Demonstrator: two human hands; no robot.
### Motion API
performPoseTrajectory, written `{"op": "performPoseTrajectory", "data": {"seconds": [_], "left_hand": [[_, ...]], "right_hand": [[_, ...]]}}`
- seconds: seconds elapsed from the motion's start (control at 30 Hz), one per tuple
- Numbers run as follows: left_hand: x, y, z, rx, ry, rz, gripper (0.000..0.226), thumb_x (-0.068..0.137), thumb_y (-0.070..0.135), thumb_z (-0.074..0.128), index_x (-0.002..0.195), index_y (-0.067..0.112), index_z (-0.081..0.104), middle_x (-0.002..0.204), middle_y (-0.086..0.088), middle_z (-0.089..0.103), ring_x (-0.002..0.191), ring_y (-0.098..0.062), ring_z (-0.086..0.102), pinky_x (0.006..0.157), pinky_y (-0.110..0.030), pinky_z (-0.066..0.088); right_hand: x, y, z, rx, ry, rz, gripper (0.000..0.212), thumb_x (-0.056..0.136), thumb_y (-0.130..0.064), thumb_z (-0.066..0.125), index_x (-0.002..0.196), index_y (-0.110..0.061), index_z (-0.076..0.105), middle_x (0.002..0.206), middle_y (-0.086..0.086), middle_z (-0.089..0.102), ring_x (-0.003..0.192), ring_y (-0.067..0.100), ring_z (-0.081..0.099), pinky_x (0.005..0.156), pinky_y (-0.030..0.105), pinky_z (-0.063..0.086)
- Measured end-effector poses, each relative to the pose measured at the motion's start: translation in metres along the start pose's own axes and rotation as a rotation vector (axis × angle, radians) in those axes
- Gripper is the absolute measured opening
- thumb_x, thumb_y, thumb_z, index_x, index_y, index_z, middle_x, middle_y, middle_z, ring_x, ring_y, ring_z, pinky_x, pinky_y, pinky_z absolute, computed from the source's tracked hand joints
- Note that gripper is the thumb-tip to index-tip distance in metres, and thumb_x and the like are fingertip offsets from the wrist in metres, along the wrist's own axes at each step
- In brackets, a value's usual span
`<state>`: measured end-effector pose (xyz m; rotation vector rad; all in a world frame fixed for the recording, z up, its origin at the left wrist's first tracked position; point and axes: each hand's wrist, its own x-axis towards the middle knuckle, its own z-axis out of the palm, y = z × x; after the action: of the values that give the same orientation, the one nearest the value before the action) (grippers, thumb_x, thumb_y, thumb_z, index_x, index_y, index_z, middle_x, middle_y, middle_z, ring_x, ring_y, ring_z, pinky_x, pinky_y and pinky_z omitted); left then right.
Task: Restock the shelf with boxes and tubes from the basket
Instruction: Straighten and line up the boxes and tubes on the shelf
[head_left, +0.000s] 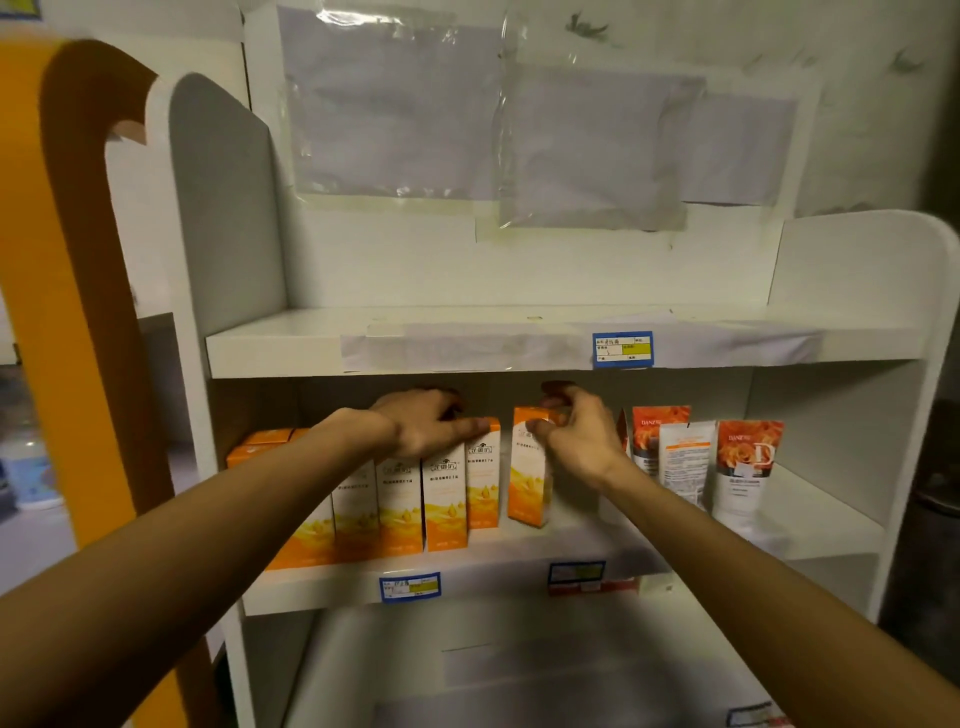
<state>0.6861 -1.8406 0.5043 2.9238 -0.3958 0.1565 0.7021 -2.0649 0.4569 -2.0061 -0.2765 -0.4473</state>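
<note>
Right hand (576, 441) pinching the top of a single orange box (530, 467), tilted a bit, apart from the rest. Left hand (426, 423) lying flat across the tops of the row of boxes (415, 499) just left of that one, fingers spread, not really gripping anything. Clear gap between the tilted box and the row's last box. Row looks like about six boxes, hard to count with the forearm in front. Right of the held box: three tubes (685, 457) standing upright, bare shelf board beyond them up to the side panel (904, 415). All on the middle shelf (519, 566), close to its front edge. Upper shelf (291, 343) above the hands bare. Basket not visible.
</note>
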Motion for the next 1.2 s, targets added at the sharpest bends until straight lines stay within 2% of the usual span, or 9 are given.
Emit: {"op": "performPoseTrajectory", "data": {"seconds": [0.17,0.3,0.4,0.53,0.73,0.93,1.2], "left_hand": [[-0.007,-0.001,-0.002,0.027,-0.032,0.003,0.063,0.091,0.077,0.037,0.123,0.029,0.061,0.115,0.002,0.067,0.102,-0.018,0.063,0.092,-0.041,0.054],[-0.01,0.004,-0.001,0.027,-0.028,0.021,0.068,0.094,0.075,0.032,0.131,0.024,0.058,0.125,-0.001,0.065,0.11,-0.02,0.061,0.097,-0.043,0.051],[-0.013,0.006,-0.001,0.009,-0.012,0.024,0.075,0.093,0.077,0.029,0.139,0.024,0.054,0.136,-0.002,0.06,0.12,-0.022,0.057,0.103,-0.042,0.047],[-0.017,0.003,-0.005,0.055,0.011,0.035,0.076,0.094,0.074,0.035,0.148,0.021,0.046,0.147,-0.003,0.052,0.131,-0.024,0.053,0.109,-0.041,0.044],[-0.021,-0.015,-0.003,0.03,-0.021,0.051,0.062,0.09,0.073,0.048,0.128,0.025,0.056,0.122,0.001,0.065,0.104,-0.018,0.062,0.092,-0.041,0.054],[-0.018,-0.012,-0.001,-0.022,-0.008,0.053,0.057,0.091,0.066,0.055,0.127,0.022,0.057,0.119,0.001,0.064,0.103,-0.019,0.062,0.091,-0.039,0.055],[-0.018,-0.015,-0.002,-0.088,-0.002,0.037,0.056,0.087,0.062,0.066,0.129,0.026,0.056,0.119,0.003,0.065,0.105,-0.017,0.063,0.094,-0.039,0.057]], "right_hand": [[-0.015,0.0,0.0,0.106,-0.238,0.054,0.054,0.089,-0.006,0.068,0.137,-0.019,0.046,0.123,0.003,0.062,0.096,0.012,0.067,0.072,0.023,0.059],[-0.026,0.011,0.003,0.062,-0.204,0.06,0.059,0.089,-0.016,0.071,0.141,-0.02,0.043,0.123,0.004,0.062,0.1,0.015,0.068,0.076,0.028,0.061],[-0.03,0.017,0.006,-0.044,-0.178,0.049,0.055,0.087,-0.022,0.074,0.135,-0.019,0.048,0.121,0.002,0.064,0.101,0.019,0.069,0.083,0.04,0.061],[-0.032,0.016,0.008,0.07,-0.162,0.073,0.054,0.085,-0.013,0.075,0.133,-0.017,0.051,0.114,0.001,0.065,0.102,0.02,0.068,0.082,0.042,0.061],[-0.037,0.015,0.007,0.182,-0.216,0.077,0.05,0.088,-0.007,0.071,0.133,-0.015,0.053,0.12,0.003,0.066,0.101,0.018,0.07,0.083,0.04,0.061],[-0.038,0.02,0.003,0.274,-0.278,0.109,0.05,0.086,-0.005,0.072,0.132,-0.015,0.055,0.122,0.005,0.067,0.104,0.02,0.071,0.088,0.043,0.059],[-0.038,0.01,0.037,0.194,-0.269,0.088,0.05,0.091,-0.01,0.068,0.137,-0.019,0.051,0.123,0.002,0.067,0.107,0.016,0.067,0.088,0.042,0.059]]}}
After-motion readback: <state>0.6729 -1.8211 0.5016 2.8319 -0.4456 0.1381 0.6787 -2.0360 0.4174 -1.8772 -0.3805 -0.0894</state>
